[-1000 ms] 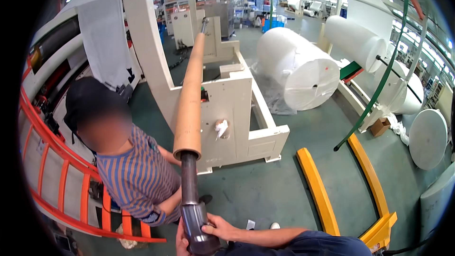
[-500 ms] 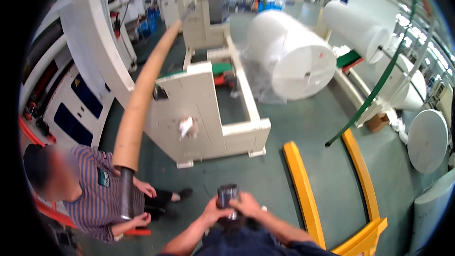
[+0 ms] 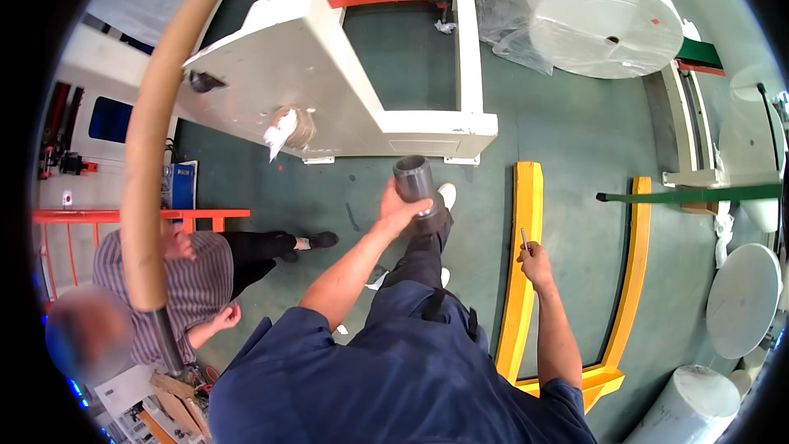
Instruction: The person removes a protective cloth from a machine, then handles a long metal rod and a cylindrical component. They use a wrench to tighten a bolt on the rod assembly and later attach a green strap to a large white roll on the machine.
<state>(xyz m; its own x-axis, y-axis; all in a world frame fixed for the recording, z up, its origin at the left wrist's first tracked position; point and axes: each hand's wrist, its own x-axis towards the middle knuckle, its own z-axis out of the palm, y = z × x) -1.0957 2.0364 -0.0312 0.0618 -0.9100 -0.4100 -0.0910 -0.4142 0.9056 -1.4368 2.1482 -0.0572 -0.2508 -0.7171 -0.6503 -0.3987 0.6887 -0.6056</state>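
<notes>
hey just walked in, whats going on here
The person's left hand holds a dark metal cylinder, its open end up. The right hand, out to the side, holds a thin metal piece. At left, a co-worker is beside a long cardboard tube with a metal bar sticking out of its near end; whether they touch it is hard to tell.

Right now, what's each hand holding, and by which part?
Left hand: dark metal cylinder, gripped around its side, below the top. Right hand: thin metal rod, in the fist, one end sticking out.
</notes>
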